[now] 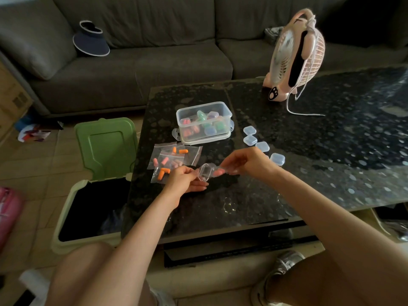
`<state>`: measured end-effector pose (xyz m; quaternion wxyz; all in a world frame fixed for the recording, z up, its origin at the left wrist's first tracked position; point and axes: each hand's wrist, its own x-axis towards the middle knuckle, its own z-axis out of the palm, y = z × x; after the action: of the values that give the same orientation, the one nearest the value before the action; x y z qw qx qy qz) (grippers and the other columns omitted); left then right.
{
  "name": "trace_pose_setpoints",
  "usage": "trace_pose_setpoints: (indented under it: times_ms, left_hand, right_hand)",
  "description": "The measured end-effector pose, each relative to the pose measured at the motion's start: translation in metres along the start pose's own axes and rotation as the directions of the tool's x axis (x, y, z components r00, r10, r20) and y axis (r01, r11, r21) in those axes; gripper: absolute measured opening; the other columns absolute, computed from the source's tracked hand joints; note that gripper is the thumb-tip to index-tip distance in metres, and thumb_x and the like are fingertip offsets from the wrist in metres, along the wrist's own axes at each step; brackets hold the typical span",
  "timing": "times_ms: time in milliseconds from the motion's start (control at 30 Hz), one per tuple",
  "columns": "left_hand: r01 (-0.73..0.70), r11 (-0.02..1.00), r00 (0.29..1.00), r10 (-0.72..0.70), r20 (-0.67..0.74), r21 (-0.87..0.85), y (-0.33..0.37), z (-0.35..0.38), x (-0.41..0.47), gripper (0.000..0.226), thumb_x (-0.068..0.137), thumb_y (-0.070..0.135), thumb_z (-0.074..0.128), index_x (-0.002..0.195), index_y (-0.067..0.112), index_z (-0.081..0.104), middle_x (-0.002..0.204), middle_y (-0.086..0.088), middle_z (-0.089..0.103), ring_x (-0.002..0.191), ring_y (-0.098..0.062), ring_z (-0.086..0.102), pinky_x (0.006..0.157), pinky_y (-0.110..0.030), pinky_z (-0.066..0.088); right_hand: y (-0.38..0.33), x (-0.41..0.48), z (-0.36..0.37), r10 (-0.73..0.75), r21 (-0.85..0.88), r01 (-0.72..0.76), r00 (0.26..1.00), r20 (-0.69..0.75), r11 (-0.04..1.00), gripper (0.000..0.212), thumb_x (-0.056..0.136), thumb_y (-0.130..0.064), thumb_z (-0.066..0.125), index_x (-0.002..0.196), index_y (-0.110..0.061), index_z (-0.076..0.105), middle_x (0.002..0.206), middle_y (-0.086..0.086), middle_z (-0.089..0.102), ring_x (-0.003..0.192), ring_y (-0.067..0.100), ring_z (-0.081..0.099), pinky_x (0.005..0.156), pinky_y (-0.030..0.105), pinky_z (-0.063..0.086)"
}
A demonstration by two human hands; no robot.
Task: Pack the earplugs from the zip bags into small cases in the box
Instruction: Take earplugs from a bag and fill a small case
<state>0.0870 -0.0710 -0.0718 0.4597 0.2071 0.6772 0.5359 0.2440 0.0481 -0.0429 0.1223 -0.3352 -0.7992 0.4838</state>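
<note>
Both hands are held just above the table [287,195], near the middle of its front half. The left hand [184,178] grips a small clear case [205,172], hinged open, its fingertips pinched on the case's left edge. The right hand [247,161] holds a clear zip bag [220,170] by thumb and forefinger, with the bag's mouth turned toward the case. A pinkish earplug [219,172] shows at the bag's left end, just beside the case's right rim and apparently touching it.

Key relation: the earplug lies directly right of the open case, between the two hands. Bag and case sit roughly end to end along a left-right line. The right hand is the nearer one for pushing the plug through; the left mainly steadies the case. The coming move likely turns on keeping the case's open side toward the bag's mouth.

The case is transparent, rounded at the corners and hard to read against the dark table; whether anything is already inside cannot be told.

Elsewhere:
- More zip bags [170,161] with orange and pink earplugs lie toward the table's left edge, just behind the left hand.
- The clear box [204,123] stands farther back, left of centre, and holds filled cases in mixed colours.
- A row of empty cases [256,140] runs diagonally to the right of the box; the nearest is partly hidden behind the right hand.
- The task looks to be midway.
</note>
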Motion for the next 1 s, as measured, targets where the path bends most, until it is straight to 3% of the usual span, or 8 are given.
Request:
trace_pose_setpoints:
  times_ms: [67, 133, 300, 633, 800, 1000]
  left_hand:
    - [0.058, 0.998, 0.998, -0.058, 0.008, -0.022, 0.000, 0.001, 0.000, 0.017, 0.096, 0.009, 0.049, 0.107, -0.004, 0.051, 0.080, -0.019, 0.065, 0.054, -0.015, 0.068, 0.052, -0.024, 0.057]
    - [0.086, 0.996, 0.996, -0.086, 0.002, -0.007, -0.001, 0.002, -0.001, 0.019, 0.096, 0.009, 0.049, 0.109, -0.005, 0.050, 0.079, -0.019, 0.064, 0.052, -0.016, 0.068, 0.050, -0.024, 0.057]
    - [0.101, 0.995, 0.995, -0.101, -0.011, 0.022, 0.000, 0.001, -0.002, 0.019, 0.097, 0.007, 0.047, 0.110, -0.006, 0.049, 0.076, -0.020, 0.064, 0.049, -0.015, 0.067, 0.048, -0.024, 0.056]
    - [0.116, 0.993, 0.993, -0.115, -0.038, 0.038, 0.000, 0.000, -0.002, 0.024, 0.095, 0.010, 0.051, 0.111, -0.008, 0.051, 0.076, -0.019, 0.067, 0.051, -0.017, 0.068, 0.049, -0.025, 0.057]
    - [0.114, 0.993, 0.993, -0.113, -0.030, 0.034, 0.000, 0.000, -0.001, 0.026, 0.095, 0.011, 0.051, 0.112, -0.008, 0.052, 0.082, -0.018, 0.069, 0.055, -0.018, 0.069, 0.053, -0.027, 0.058]
    - [0.060, 0.998, 0.996, -0.058, -0.067, 0.025, -0.002, 0.000, 0.001, 0.021, 0.096, 0.016, 0.051, 0.103, -0.003, 0.055, 0.065, -0.010, 0.068, 0.049, -0.014, 0.066, 0.047, -0.022, 0.055]
  right_hand:
    - [0.000, 0.001, 0.000, -0.025, -0.012, 0.024, 0.999, -0.024, 1.000, 0.016, 0.078, 0.007, 0.069, 0.084, -0.008, 0.070, 0.075, -0.001, 0.069, 0.064, 0.001, 0.065, 0.061, 0.010, 0.049]
    - [0.000, 0.002, 0.000, -0.032, 0.003, 0.032, 0.998, -0.052, 0.999, 0.012, 0.078, -0.002, 0.073, 0.076, -0.012, 0.068, 0.071, 0.001, 0.068, 0.061, 0.004, 0.065, 0.061, 0.013, 0.052]
    - [0.001, 0.004, -0.005, -0.020, 0.032, 0.024, 0.991, -0.129, 0.999, 0.016, 0.076, -0.003, 0.074, 0.070, -0.015, 0.066, 0.062, -0.005, 0.067, 0.059, 0.008, 0.065, 0.064, 0.021, 0.056]
    - [-0.010, 0.005, -0.001, -0.047, 0.039, 0.054, 0.988, -0.148, 0.998, 0.012, 0.075, -0.006, 0.076, 0.071, -0.012, 0.066, 0.070, -0.001, 0.066, 0.057, 0.001, 0.061, 0.058, 0.011, 0.052]
    - [-0.011, 0.004, -0.001, -0.070, 0.069, 0.078, 0.992, -0.109, 0.995, 0.013, 0.078, -0.006, 0.074, 0.072, -0.012, 0.064, 0.069, 0.002, 0.067, 0.056, 0.003, 0.062, 0.058, 0.014, 0.052]
    - [-0.010, 0.005, -0.004, -0.067, 0.118, 0.079, 0.992, -0.108, 0.990, 0.009, 0.080, -0.006, 0.071, 0.077, -0.009, 0.063, 0.075, 0.007, 0.069, 0.063, 0.010, 0.064, 0.061, 0.019, 0.056]
